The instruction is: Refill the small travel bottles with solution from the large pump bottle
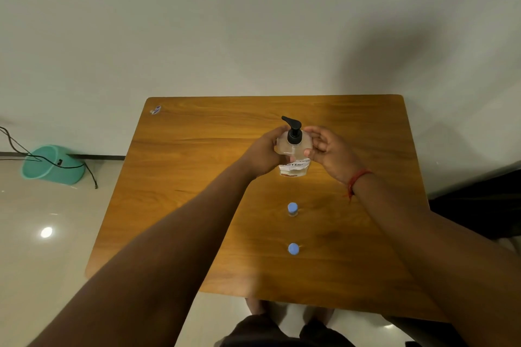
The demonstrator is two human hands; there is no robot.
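Hands close on the large pump bottle [294, 153] from both sides: the left hand [263, 153] wraps its fingers round the clear body, and the right hand [329, 149] cups the opposite side with fingers curled at the shoulder, just beside the black pump head [293, 128]. Nearer the person than both hands, two small travel bottles with blue caps stand apart on the table [197, 177], one [293, 209] just below the wrists, the other [293, 249] closer still.
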